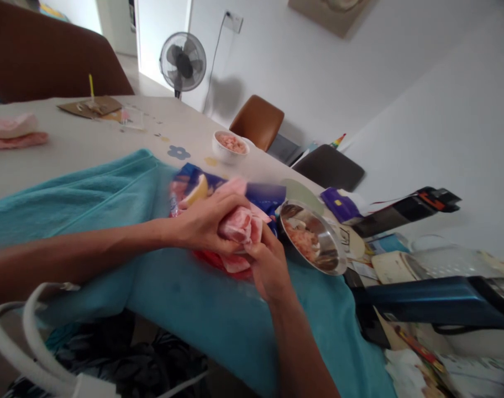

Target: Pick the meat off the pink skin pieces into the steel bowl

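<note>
Both my hands close round a pink, pale-skinned chunk of peeled pomelo [241, 225]. My left hand [210, 218] grips it from the left, and my right hand [266, 260] presses on its lower right side with the thumb. Under the hands lies a blue and red plastic bag [256, 192] with pink pieces on it. A curved yellow piece of rind [197, 190] sits just beyond my left hand. To the right, a tilted steel bowl [335, 251] holds loose pink pulp [304, 240].
A teal cloth [173, 298] covers the near table edge. Farther back stands a white bowl [225, 155] of pink pulp. Bottles, including a blue one [438, 298], crowd the right side. A white cable [32, 326] hangs at lower left; a fan [183, 62] stands behind.
</note>
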